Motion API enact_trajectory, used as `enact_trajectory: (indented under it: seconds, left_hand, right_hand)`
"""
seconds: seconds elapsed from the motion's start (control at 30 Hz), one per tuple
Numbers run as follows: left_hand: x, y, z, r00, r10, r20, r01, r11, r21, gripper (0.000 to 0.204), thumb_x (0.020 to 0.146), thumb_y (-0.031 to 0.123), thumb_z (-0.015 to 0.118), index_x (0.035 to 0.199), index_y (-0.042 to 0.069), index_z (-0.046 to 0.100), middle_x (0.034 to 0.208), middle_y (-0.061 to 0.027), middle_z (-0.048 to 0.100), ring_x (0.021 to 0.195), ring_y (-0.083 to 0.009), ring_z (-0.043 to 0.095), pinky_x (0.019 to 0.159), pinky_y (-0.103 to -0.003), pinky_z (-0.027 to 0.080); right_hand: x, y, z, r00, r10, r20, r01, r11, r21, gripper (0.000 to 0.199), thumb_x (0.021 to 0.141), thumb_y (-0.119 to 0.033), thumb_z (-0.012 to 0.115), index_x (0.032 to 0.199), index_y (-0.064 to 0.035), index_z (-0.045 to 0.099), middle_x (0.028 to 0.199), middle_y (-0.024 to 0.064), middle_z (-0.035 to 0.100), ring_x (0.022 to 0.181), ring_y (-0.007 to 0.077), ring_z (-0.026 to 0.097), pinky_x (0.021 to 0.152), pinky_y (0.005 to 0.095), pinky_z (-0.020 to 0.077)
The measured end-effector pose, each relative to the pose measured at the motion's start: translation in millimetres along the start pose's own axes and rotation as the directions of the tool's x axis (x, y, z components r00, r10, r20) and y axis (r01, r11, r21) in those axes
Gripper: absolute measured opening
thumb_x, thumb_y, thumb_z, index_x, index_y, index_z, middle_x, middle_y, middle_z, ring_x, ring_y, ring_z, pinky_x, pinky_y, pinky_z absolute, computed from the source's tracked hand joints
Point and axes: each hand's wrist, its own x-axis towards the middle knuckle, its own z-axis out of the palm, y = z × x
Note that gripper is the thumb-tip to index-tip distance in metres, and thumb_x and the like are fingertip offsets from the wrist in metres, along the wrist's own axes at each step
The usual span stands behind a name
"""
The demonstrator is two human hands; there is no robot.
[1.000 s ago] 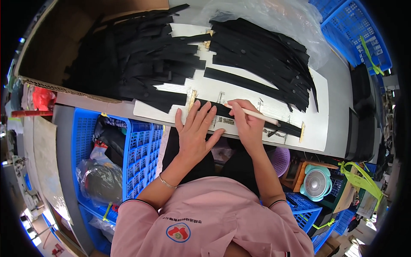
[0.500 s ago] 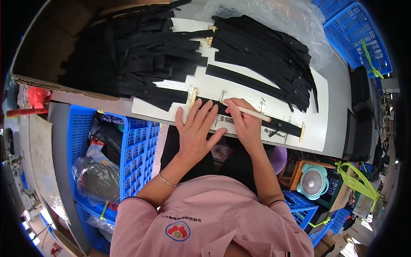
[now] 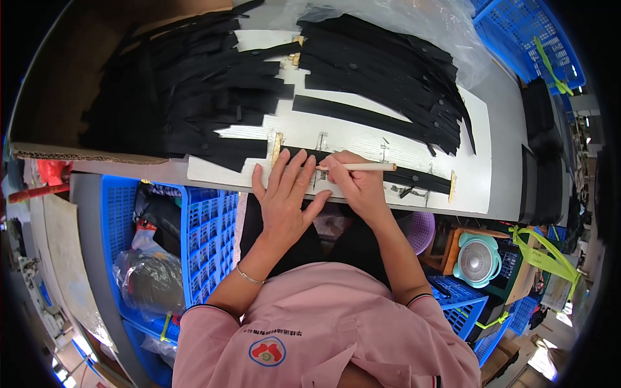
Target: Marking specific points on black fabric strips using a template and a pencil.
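My left hand lies flat with its fingers spread, the fingertips pressing on the left part of a narrow black strip. Close to those fingers, my right hand grips a white pencil, its tip down at the strip. The strip lies along the near side of a white board, between two small tan end pieces, the left one and the right one. Dark pencil lines mark the board beside the strip. My fingers hide part of the strip.
Piles of black strips lie on the far left and far right of the board. A cardboard box stands at left, clear plastic film behind. Blue baskets and a small turquoise fan sit below the table edge.
The pencil's tip has moved toward me across the strip, and its back end has swung away from me, so it lies nearly level. My left hand stays on the strip. The view has shifted slightly.
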Motion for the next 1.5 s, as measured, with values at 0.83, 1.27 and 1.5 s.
enact_trajectory:
  seconds: [0.83,1.27,1.5]
  left_hand:
    - [10.3,18.2,-9.2,0.999,-0.009,0.053,0.009,1.0,0.01,0.058,0.089,0.032,0.078,0.14,0.009,0.063,0.147,-0.0087,0.058,0.144,-0.0297,0.044,0.122,-0.057,0.013]
    - [51.4,63.1,41.5,0.993,0.12,-0.003,-0.115,0.941,-0.317,0.016,0.085,0.006,0.077,0.101,0.006,0.076,0.107,-0.0042,0.07,0.1,-0.0244,0.062,0.091,-0.037,0.043]
    - [50.3,61.3,44.9,0.99,0.14,-0.029,-0.142,0.943,-0.302,0.017,0.083,0.006,0.076,0.1,0.006,0.074,0.108,-0.0042,0.067,0.101,-0.0249,0.061,0.092,-0.04,0.043]
  right_hand:
    - [-30.7,14.8,-71.1,0.934,0.029,-0.356,-0.088,0.985,-0.149,0.025,0.105,-0.014,0.058,0.096,0.0031,0.074,0.075,0.0027,0.064,0.067,0.0064,0.053,0.061,0.0228,0.0407]
    - [-32.8,14.2,-70.1,0.92,0.027,-0.391,-0.088,0.987,-0.138,0.022,0.102,-0.012,0.06,0.089,0.0037,0.071,0.073,0.0085,0.067,0.061,0.014,0.059,0.057,0.0293,0.0454]
    - [-34.7,15.2,-73.8,0.956,-0.032,-0.29,-0.018,0.986,-0.166,0.027,0.101,-0.012,0.058,0.083,0.0036,0.072,0.065,0.0032,0.062,0.059,0.0074,0.055,0.056,0.0251,0.0438]
